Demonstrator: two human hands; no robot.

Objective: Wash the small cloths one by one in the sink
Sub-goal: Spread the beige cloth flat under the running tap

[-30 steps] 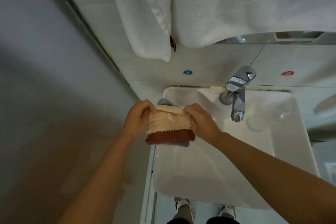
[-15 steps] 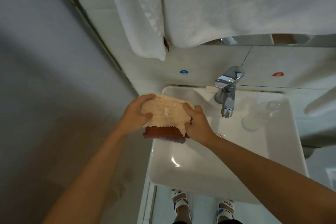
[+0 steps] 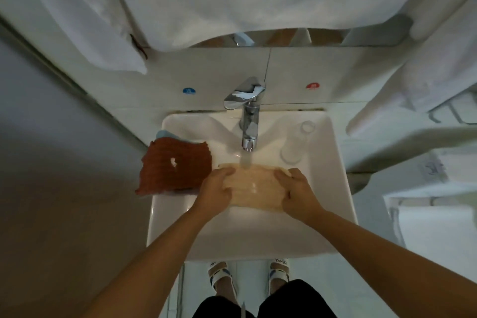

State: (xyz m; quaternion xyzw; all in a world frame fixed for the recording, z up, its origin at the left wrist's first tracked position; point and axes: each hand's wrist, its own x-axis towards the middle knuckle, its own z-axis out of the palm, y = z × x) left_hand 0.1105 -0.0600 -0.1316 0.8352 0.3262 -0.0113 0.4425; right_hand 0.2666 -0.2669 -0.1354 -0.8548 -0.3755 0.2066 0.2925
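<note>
Change: cream ribbed cloth [image 3: 254,186] lifted off the pile, now under running water in white ceramic sink [image 3: 333,162].
Left hand [image 3: 215,190]: fingers curled, gripping the cloth's left edge.
Right hand [image 3: 296,192]: fingers curled, gripping its right edge.
Pile: rust-brown waffle cloth [image 3: 175,165] on the sink's left rim.
Tap: chrome faucet [image 3: 247,121] above the cloth.

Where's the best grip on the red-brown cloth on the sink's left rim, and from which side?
Probably the near-right corner of the red-brown cloth, approached from above on the basin side. It lies flat over the sink rim on a bluish cloth, so pinch the top layer only. That corner sits closest to the left hand, which now holds the cream cloth.
</note>
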